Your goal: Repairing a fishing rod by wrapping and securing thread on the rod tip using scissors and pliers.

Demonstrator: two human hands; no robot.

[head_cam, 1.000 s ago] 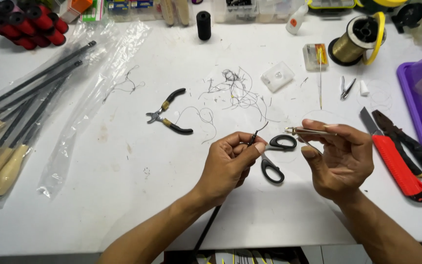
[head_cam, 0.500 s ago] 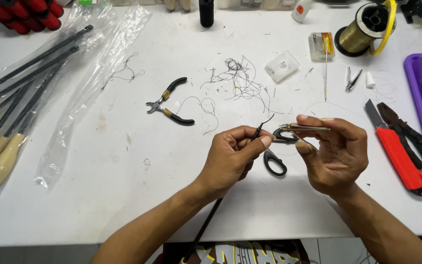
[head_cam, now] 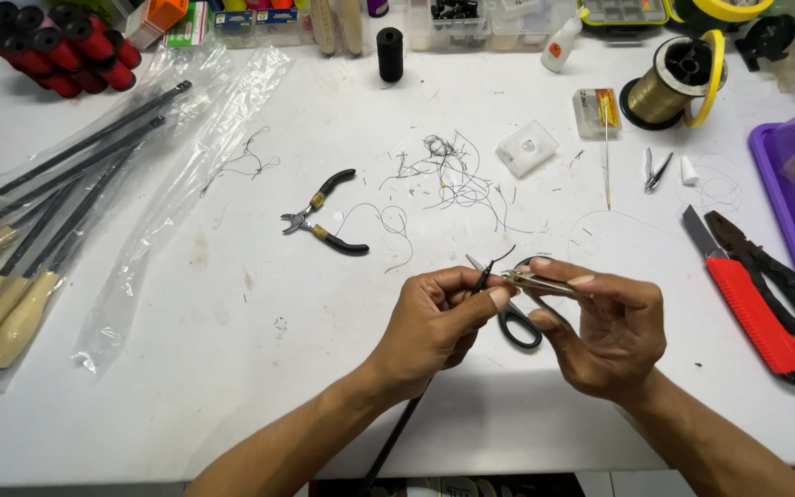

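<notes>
My left hand [head_cam: 434, 317] pinches the tip of a thin black rod [head_cam: 396, 437] that runs down past the table's near edge. Short black thread ends stick up from the pinch. My right hand [head_cam: 604, 322] holds a small metal clipper [head_cam: 535, 281] between thumb and fingers, its tip against the rod tip at my left fingertips. Black-handled scissors [head_cam: 517, 327] lie on the white table [head_cam: 232, 368] just under both hands, partly hidden by them.
Small pliers [head_cam: 324, 221] and a tangle of black thread scraps [head_cam: 448, 170] lie beyond the hands. A red utility knife [head_cam: 756, 304], black pliers [head_cam: 775, 271] and a purple tray [head_cam: 789, 198] are at right. Bagged wooden-handled rods [head_cam: 39, 212] lie at left, a gold wire spool [head_cam: 669, 87] at back.
Both hands stay together over the scissors. The clipper tip has come closer to my left fingertips and the thread ends. The camera view has shifted slightly.
</notes>
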